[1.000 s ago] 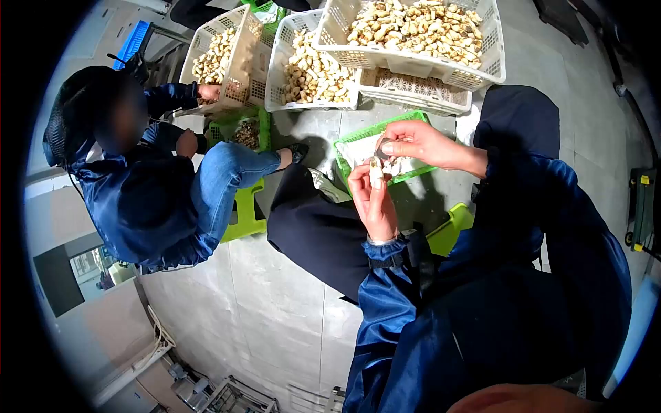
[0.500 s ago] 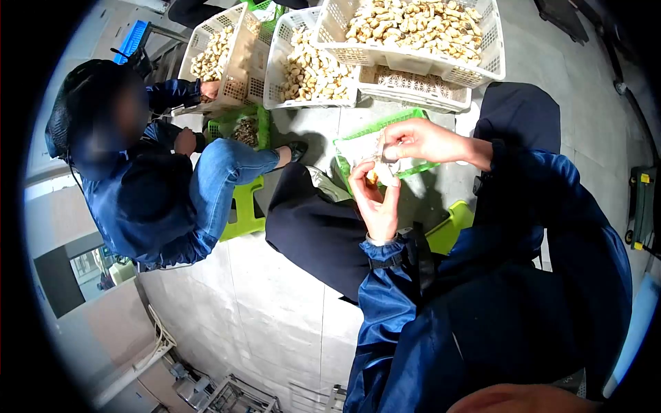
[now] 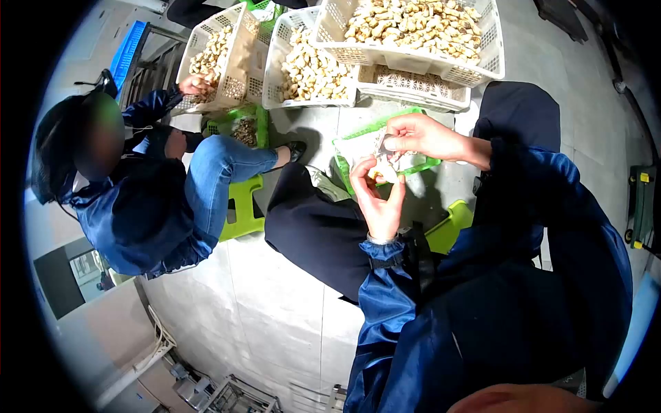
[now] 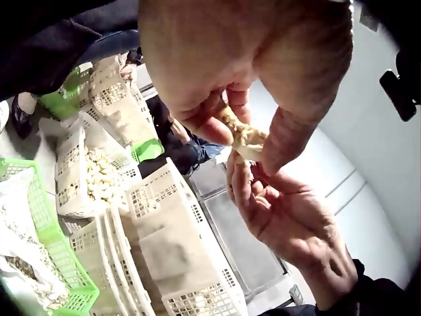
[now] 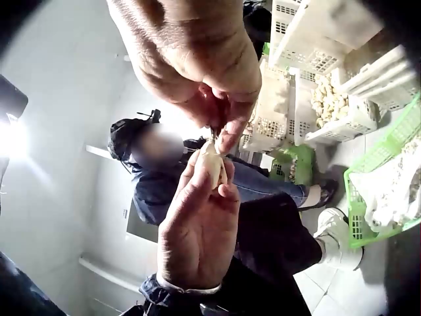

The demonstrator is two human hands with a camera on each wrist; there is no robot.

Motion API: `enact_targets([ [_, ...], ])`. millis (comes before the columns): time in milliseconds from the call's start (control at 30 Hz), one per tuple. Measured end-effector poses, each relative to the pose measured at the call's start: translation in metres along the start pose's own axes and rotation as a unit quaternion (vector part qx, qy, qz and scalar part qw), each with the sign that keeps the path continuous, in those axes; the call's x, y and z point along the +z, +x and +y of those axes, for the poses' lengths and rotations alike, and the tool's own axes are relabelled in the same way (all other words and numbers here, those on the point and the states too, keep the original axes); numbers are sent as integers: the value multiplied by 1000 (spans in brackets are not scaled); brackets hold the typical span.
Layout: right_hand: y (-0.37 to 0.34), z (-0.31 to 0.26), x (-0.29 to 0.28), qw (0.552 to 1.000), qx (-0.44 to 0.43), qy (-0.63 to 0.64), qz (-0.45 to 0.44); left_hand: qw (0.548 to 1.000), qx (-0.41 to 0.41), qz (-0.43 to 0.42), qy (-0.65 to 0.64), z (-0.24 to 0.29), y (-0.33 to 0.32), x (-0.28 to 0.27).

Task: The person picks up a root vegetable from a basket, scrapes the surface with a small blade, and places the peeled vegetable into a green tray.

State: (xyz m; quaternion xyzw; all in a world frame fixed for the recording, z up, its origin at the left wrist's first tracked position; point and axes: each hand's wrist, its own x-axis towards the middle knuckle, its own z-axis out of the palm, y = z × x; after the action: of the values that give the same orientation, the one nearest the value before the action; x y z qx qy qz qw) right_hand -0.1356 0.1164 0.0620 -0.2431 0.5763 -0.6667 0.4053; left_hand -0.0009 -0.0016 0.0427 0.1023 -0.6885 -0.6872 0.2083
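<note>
My left hand point(image 3: 381, 206) pinches a pale, brown-tinged mushroom point(image 4: 248, 141) between thumb and fingertips. Close against its upper end, my right hand point(image 3: 430, 143) grips a small thin tool point(image 5: 214, 133), mostly hidden by the fingers; I cannot tell its exact kind. In the right wrist view the mushroom stands nearly upright under the right fingertips. Both hands meet over the near side of a low green basket point(image 3: 339, 153), which has a white liner point(image 3: 359, 147) with small scraps on it.
Beyond the basket stand white perforated crates point(image 3: 413, 63) heaped with similar pale mushrooms point(image 3: 420, 31). At the left a seated person point(image 3: 144, 213) in dark blue reaches into another crate point(image 3: 237, 58). Bright green stools point(image 3: 244, 210) stand on the grey floor point(image 3: 275, 296).
The mushroom has been turned from upright to a slant in my left fingers, and my right fingertips have shifted slightly along it. The other person has leaned back, drawing their hand up from the crate.
</note>
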Motion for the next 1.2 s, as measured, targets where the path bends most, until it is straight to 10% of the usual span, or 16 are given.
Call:
enact_targets([
  [300,-6,-4,9,966,-97,-239,-12,987,-16,13,157,3,-3,-3],
  [433,2,8,0,998,0,-59,2,989,15,5,150,2,-1,-2],
  [700,-2,6,8,976,-77,-201,16,971,21,-5,236,8,2,-1],
  [900,3,20,0,994,-17,-100,46,989,-28,-16,142,3,0,2],
  [967,1,21,-1,993,-1,-109,44,989,-126,-18,-74,-4,-3,3],
  [1200,-4,9,5,961,-107,-253,-28,989,-100,98,55,-16,-3,-4],
])
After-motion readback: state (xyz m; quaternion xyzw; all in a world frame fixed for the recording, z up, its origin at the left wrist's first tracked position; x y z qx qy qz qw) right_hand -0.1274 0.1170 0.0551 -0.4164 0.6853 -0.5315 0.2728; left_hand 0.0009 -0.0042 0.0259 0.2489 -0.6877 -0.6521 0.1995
